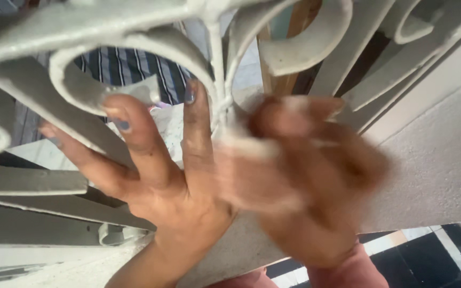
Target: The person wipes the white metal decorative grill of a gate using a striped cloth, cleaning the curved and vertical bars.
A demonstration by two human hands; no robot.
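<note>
Grillwork point(134, 48) of pale grey-painted metal scrolls and flat bars fills the upper part of our head view, close before us, curving from the left edge across to the upper right. Our left hand point(156, 176) reaches up against it with fingers spread apart and nothing clasped; the fingertips point(190, 96) rest on a curled scroll near the middle joint of the ironwork, and the nails carry bluish polish. Our right hand point(305, 176) sits just beside the left, at the same joint, but it is badly blurred; it seems to press something pale against the metal, though we cannot tell whether the fingers are closed on anything. A reddish sleeve point(348, 272) shows at that wrist. Behind the scrolls we see dark striped cloth point(129, 66) and a wooden post point(294, 42). To the right runs a rough, light plastered ledge point(433, 160), and below it a tiled floor point(417, 256) in dark and light squares.
</note>
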